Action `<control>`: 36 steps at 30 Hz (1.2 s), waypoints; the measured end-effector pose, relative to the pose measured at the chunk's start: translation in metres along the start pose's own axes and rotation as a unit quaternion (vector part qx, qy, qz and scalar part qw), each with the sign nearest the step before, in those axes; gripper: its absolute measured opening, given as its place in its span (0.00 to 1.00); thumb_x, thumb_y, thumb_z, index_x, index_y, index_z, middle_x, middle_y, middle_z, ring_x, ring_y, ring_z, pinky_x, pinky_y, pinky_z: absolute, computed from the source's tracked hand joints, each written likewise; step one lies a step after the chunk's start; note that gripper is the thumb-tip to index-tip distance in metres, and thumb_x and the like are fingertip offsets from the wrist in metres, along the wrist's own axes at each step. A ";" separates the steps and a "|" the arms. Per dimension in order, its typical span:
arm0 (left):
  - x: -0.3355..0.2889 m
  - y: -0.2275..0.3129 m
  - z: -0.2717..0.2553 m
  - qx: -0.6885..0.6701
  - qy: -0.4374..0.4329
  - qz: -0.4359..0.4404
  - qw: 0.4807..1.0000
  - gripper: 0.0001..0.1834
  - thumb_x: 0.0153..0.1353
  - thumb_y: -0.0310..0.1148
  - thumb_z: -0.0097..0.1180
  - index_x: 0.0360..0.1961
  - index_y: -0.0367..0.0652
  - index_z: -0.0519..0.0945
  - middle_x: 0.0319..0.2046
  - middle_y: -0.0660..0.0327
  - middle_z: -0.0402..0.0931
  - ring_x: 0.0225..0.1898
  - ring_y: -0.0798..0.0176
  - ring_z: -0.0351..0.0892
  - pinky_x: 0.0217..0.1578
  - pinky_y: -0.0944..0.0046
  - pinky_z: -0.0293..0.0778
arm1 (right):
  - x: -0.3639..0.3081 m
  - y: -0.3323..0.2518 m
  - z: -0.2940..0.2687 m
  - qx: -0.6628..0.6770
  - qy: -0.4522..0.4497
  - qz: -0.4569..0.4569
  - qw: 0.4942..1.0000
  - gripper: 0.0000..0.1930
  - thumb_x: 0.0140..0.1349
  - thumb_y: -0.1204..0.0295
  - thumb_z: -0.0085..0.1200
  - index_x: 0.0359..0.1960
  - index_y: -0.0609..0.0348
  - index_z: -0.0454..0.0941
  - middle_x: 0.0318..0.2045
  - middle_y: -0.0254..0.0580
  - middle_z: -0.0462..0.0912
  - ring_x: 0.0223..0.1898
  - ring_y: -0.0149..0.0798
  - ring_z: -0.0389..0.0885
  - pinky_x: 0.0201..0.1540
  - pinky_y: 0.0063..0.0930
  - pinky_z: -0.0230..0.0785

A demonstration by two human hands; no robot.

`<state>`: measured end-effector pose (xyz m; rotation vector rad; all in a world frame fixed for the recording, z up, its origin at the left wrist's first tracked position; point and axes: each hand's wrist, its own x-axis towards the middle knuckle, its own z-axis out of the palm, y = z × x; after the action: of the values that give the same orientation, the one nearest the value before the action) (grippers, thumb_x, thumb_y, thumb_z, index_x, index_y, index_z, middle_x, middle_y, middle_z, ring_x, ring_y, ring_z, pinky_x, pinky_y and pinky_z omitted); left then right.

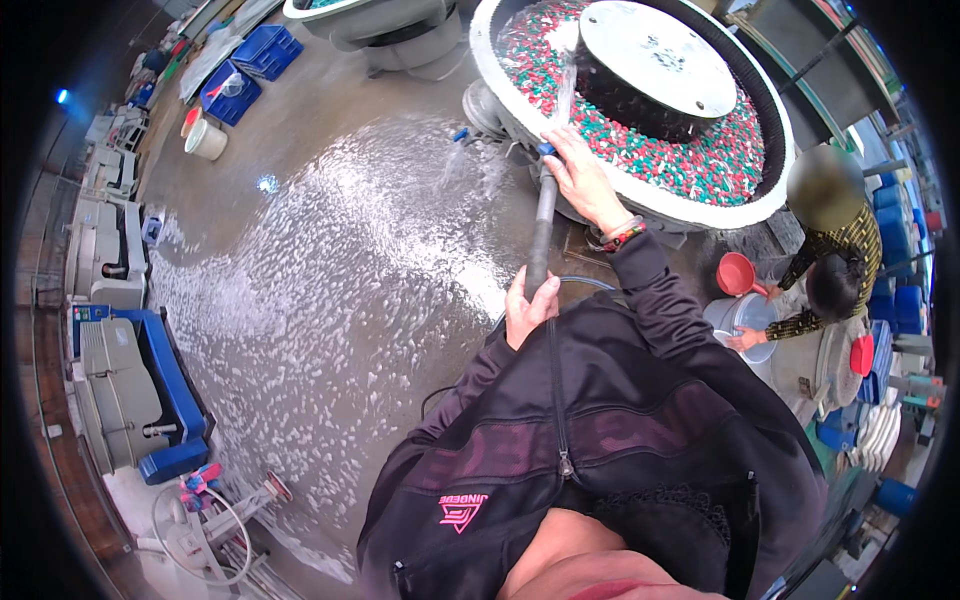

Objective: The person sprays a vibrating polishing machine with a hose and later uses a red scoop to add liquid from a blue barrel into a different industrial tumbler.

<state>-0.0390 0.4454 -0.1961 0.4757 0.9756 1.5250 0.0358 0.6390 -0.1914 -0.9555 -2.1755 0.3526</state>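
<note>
A grey water hose (541, 225) with a stiff tube-like end stands upright in front of me, and a stream of water (566, 95) runs from its top into a big round tumbling bowl (640, 190). My left hand (528, 312) is closed round the lower part of the hose. Higher up, my right hand (588, 183), with bands at the wrist, has its fingers on the blue valve (546, 149) and the hose beside it. Small red, green and white pieces (625, 160) fill the bowl around a raised round centre with a white lid (657, 55).
Foamy water (340, 260) covers the floor to my left. At right a co-worker (845, 245) bends over a clear bucket (750, 315) with a red scoop (737, 273). Blue crates (265, 52) and a white bucket (206, 140) stand far left; grey machines (120, 385) line the left side.
</note>
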 end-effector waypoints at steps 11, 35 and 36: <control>0.029 -0.014 0.005 0.007 -0.006 0.017 1.000 0.07 0.55 0.28 0.49 0.32 0.39 0.67 0.10 0.70 0.57 0.09 0.78 0.53 0.12 0.75 0.52 | 0.014 0.022 -0.003 0.029 0.013 0.011 0.999 0.18 0.58 0.67 0.45 0.49 0.59 0.65 0.50 0.50 0.67 0.57 0.49 0.58 0.58 0.38 0.52; 0.062 -0.038 -0.025 -0.034 -0.036 -0.049 0.998 0.12 0.62 0.39 0.39 0.32 0.40 0.67 0.08 0.68 0.57 0.08 0.76 0.51 0.10 0.75 0.51 | 0.017 0.073 0.043 0.067 -0.048 -0.018 0.996 0.14 0.53 0.67 0.51 0.40 0.61 0.73 0.38 0.46 0.75 0.42 0.44 0.72 0.45 0.32 0.64; 0.064 -0.028 -0.025 -0.044 -0.038 -0.054 0.997 0.12 0.63 0.39 0.40 0.32 0.40 0.66 0.09 0.68 0.57 0.07 0.77 0.51 0.09 0.75 0.50 | 0.026 0.071 0.044 0.083 -0.058 -0.023 0.995 0.15 0.53 0.66 0.52 0.40 0.61 0.73 0.39 0.46 0.75 0.42 0.44 0.72 0.46 0.31 0.63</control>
<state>-0.0547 0.4967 -0.2471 0.4080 0.8580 1.4373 0.0297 0.7078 -0.2443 -0.8097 -2.2294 0.5695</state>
